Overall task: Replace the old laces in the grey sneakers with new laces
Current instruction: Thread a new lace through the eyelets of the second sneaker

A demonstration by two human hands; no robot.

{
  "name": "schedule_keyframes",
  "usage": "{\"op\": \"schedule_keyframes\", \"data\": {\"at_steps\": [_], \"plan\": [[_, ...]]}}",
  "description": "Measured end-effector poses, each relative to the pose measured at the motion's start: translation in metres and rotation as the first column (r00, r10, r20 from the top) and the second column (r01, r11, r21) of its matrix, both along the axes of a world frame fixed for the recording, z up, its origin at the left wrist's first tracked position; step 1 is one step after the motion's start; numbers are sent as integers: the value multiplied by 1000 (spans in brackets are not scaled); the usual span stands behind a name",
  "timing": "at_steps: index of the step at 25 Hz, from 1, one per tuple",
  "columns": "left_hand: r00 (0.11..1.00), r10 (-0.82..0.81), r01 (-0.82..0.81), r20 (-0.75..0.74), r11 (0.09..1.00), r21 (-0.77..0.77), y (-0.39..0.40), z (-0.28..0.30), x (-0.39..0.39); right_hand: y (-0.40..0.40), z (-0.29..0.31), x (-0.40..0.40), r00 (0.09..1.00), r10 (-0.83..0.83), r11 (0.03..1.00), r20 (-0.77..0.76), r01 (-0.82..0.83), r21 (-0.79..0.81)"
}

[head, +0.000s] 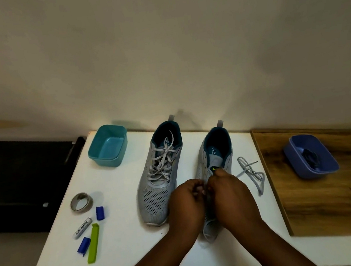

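both hands' grip pinching lace on right sneaker | marker reads "heybright"

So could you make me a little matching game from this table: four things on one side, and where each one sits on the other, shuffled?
Things:
1. teal tub
2. purple tub
3. loose grey lace
4. roll of tape

Places:
A. on the wooden board at the right
B. on the white table, right of the sneaker under the hands
C. far left corner of the white table
D. left of the laced sneaker, above the marker

Pairs: 1-C, 2-A, 3-B, 4-D
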State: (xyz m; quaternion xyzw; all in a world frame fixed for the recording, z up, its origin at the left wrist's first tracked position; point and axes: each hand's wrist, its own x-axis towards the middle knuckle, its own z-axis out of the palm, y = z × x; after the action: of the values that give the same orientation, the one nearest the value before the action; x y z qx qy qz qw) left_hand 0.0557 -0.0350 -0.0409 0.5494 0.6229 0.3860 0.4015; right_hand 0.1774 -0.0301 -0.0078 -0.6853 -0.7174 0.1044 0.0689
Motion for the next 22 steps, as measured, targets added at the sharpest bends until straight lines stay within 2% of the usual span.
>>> {"op": "schedule_keyframes", "data": {"at_steps": [2, 5, 7, 11, 17, 22], "plan": [[1000, 14, -14, 3, 1000, 20, -1, 2, -1, -2, -2, -3, 1000, -20, 1000, -21, 20, 6], [999, 27, -27, 20, 1000, 6, 2, 1, -4, 1, -11, 3, 972, -77, 997, -220, 80, 6], [996, 38, -34, 79, 998, -50, 4, -1, -6, 2, -16, 6, 952, -87, 995, -294, 97, 21], [974, 73, -43, 217, 989, -140, 9, -9, -9, -1, -25, 0, 962, -79, 991, -261, 105, 87], [965, 71, -34, 253, 988, -148, 10, -13, -9, -1, -30, -4, 970, -113, 980, -215, 144, 134], [945, 71, -37, 321, 993, -111, 6, -13, -10, 0, -24, -1, 944, -91, 989, -317, 125, 86]]}}
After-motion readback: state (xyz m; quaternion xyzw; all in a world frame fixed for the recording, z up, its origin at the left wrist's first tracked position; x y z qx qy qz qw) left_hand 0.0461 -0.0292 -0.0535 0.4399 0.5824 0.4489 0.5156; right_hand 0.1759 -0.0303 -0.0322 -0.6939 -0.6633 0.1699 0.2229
